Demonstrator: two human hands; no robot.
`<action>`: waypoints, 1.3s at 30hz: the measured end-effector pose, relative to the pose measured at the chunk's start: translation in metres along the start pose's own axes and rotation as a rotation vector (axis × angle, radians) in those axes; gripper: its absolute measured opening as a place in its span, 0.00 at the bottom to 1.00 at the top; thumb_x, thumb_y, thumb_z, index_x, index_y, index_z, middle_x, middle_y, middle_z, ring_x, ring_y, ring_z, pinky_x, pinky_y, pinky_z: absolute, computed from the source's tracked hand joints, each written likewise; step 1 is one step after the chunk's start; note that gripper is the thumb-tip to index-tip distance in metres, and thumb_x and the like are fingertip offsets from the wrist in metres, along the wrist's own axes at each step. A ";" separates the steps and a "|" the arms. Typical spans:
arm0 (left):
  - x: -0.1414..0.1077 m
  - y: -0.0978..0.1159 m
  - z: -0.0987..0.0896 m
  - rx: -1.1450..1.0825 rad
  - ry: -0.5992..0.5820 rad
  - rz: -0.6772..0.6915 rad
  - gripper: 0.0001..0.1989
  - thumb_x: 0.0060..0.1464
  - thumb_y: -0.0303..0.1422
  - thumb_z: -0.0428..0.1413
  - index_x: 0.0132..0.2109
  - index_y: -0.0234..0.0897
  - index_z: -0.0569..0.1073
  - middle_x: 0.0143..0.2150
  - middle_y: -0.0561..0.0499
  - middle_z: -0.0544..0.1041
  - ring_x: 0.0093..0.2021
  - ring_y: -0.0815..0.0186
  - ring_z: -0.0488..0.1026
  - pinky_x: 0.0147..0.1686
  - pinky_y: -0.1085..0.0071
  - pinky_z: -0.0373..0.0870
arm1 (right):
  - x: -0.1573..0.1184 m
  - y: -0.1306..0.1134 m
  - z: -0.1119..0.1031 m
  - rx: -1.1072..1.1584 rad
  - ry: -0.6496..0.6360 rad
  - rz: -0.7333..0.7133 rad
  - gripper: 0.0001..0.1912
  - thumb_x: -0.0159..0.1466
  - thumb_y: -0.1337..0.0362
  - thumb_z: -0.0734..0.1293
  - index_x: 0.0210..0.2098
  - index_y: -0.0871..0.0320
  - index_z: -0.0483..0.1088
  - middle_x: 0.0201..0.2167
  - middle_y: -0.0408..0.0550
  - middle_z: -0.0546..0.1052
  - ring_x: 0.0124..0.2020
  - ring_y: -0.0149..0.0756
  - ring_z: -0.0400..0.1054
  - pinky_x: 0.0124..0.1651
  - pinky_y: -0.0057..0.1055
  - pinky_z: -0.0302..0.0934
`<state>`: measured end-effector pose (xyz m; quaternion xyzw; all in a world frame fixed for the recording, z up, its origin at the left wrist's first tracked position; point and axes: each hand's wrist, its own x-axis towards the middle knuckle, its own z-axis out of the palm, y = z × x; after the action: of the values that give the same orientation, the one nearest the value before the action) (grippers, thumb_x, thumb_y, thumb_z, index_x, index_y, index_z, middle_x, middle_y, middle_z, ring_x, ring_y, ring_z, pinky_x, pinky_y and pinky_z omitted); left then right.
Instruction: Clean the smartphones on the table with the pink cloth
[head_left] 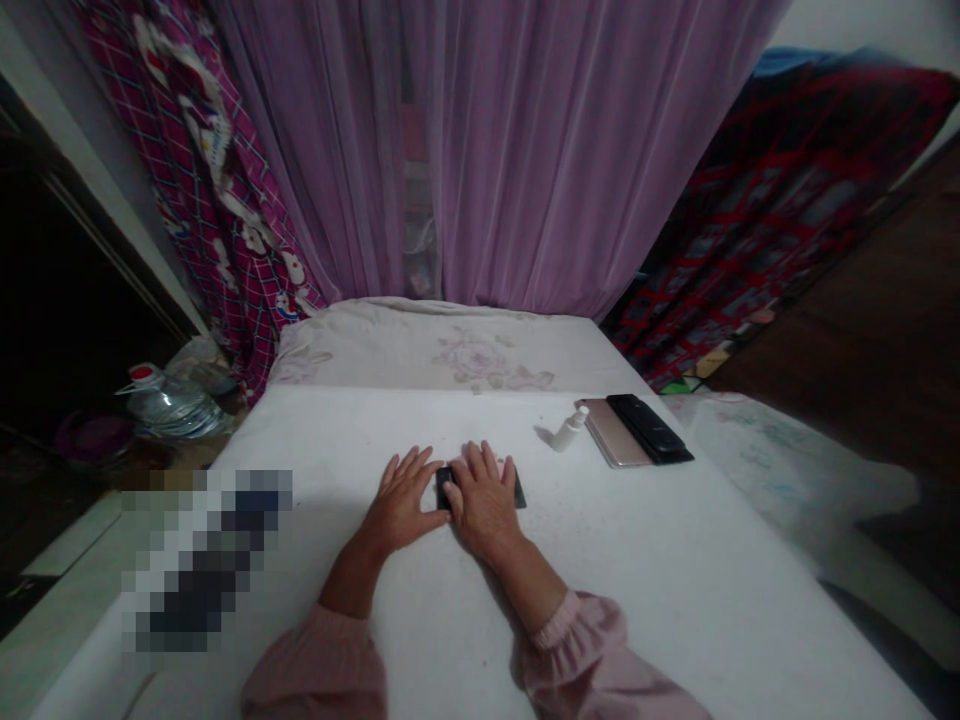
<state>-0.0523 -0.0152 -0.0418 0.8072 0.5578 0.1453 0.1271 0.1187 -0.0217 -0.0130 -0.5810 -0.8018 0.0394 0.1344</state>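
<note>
Pressing right hand (484, 502) on phone (515, 489), left hand (401, 503) beside.

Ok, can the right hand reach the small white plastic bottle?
Probably yes: the right hand lies on a flat black rectangular object, and nothing stands between it and the small white plastic bottle.
</note>
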 end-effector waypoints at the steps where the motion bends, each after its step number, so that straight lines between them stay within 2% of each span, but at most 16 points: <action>1: 0.000 0.001 -0.001 0.001 -0.005 -0.001 0.34 0.49 0.46 0.61 0.61 0.43 0.63 0.68 0.44 0.58 0.69 0.53 0.49 0.66 0.49 0.42 | 0.000 0.002 0.000 -0.004 -0.007 0.008 0.20 0.70 0.55 0.53 0.56 0.51 0.66 0.66 0.54 0.57 0.68 0.51 0.42 0.63 0.60 0.37; 8: 0.001 0.004 -0.007 0.002 -0.056 -0.011 0.35 0.48 0.49 0.61 0.61 0.43 0.63 0.69 0.44 0.56 0.69 0.51 0.47 0.66 0.48 0.42 | -0.021 0.052 -0.004 -0.098 -0.001 0.159 0.22 0.70 0.58 0.53 0.61 0.47 0.62 0.67 0.52 0.55 0.68 0.51 0.42 0.62 0.61 0.37; 10: 0.000 0.004 -0.006 0.003 -0.048 -0.006 0.35 0.49 0.49 0.60 0.61 0.44 0.63 0.69 0.45 0.56 0.69 0.51 0.47 0.66 0.48 0.42 | -0.026 0.063 -0.005 -0.068 0.010 0.122 0.23 0.70 0.60 0.52 0.63 0.50 0.59 0.67 0.51 0.56 0.68 0.49 0.45 0.63 0.58 0.41; 12: 0.000 0.003 -0.006 0.005 -0.044 -0.002 0.35 0.49 0.49 0.60 0.62 0.44 0.62 0.69 0.45 0.56 0.69 0.52 0.47 0.66 0.49 0.42 | -0.028 0.068 -0.005 0.006 0.038 0.042 0.23 0.70 0.63 0.51 0.63 0.53 0.59 0.65 0.51 0.59 0.66 0.44 0.51 0.63 0.49 0.47; 15: 0.000 0.003 -0.005 0.017 -0.047 -0.005 0.35 0.50 0.49 0.59 0.62 0.44 0.62 0.69 0.45 0.56 0.69 0.52 0.47 0.66 0.49 0.42 | -0.025 0.072 -0.007 0.109 0.134 0.017 0.22 0.69 0.63 0.54 0.59 0.56 0.65 0.59 0.52 0.68 0.59 0.40 0.61 0.60 0.38 0.55; 19: -0.001 0.002 -0.004 0.021 -0.038 -0.001 0.35 0.50 0.49 0.59 0.62 0.44 0.61 0.69 0.45 0.56 0.69 0.53 0.47 0.66 0.50 0.42 | -0.020 0.076 -0.008 0.135 0.177 0.154 0.18 0.64 0.62 0.62 0.52 0.59 0.71 0.49 0.54 0.75 0.49 0.43 0.67 0.51 0.36 0.62; 23: -0.001 0.001 -0.004 0.023 -0.035 0.002 0.35 0.50 0.50 0.59 0.62 0.45 0.61 0.69 0.46 0.56 0.69 0.54 0.47 0.66 0.50 0.42 | -0.013 0.083 -0.009 0.169 0.189 0.188 0.16 0.63 0.68 0.61 0.49 0.57 0.72 0.40 0.50 0.76 0.41 0.38 0.70 0.43 0.31 0.63; 27: 0.000 0.002 -0.005 0.032 -0.049 -0.006 0.35 0.50 0.50 0.59 0.62 0.44 0.62 0.69 0.45 0.55 0.69 0.53 0.47 0.66 0.50 0.41 | -0.003 0.090 -0.012 0.205 0.315 0.161 0.12 0.63 0.68 0.61 0.41 0.58 0.74 0.36 0.49 0.76 0.39 0.38 0.69 0.43 0.32 0.62; 29: 0.000 0.003 -0.004 0.036 -0.048 -0.008 0.35 0.50 0.51 0.58 0.62 0.43 0.62 0.69 0.45 0.55 0.69 0.53 0.47 0.66 0.50 0.41 | 0.000 0.090 -0.012 0.211 0.333 0.111 0.12 0.63 0.69 0.60 0.37 0.57 0.75 0.35 0.48 0.76 0.39 0.38 0.68 0.44 0.32 0.62; 31: 0.000 0.002 -0.004 0.038 -0.041 -0.004 0.35 0.50 0.51 0.58 0.62 0.44 0.62 0.69 0.46 0.55 0.69 0.54 0.47 0.66 0.51 0.41 | -0.001 0.088 -0.010 0.230 0.300 0.026 0.14 0.62 0.71 0.59 0.38 0.55 0.77 0.36 0.49 0.77 0.39 0.38 0.68 0.44 0.32 0.63; 34: 0.000 0.001 -0.003 0.038 -0.030 0.006 0.34 0.50 0.52 0.58 0.62 0.45 0.62 0.69 0.46 0.56 0.69 0.54 0.47 0.66 0.51 0.42 | -0.008 0.087 -0.006 0.261 0.248 -0.101 0.18 0.61 0.72 0.60 0.45 0.54 0.76 0.43 0.50 0.77 0.44 0.40 0.68 0.48 0.35 0.64; 39: 0.001 0.003 -0.004 0.035 -0.047 -0.016 0.35 0.50 0.50 0.59 0.62 0.43 0.62 0.69 0.46 0.56 0.69 0.53 0.47 0.66 0.51 0.41 | -0.018 0.090 -0.009 0.270 0.176 -0.128 0.17 0.64 0.67 0.59 0.48 0.54 0.76 0.49 0.53 0.75 0.47 0.42 0.69 0.51 0.38 0.64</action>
<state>-0.0507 -0.0157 -0.0372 0.8081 0.5634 0.1154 0.1271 0.2092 -0.0101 -0.0274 -0.5068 -0.8097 0.0872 0.2829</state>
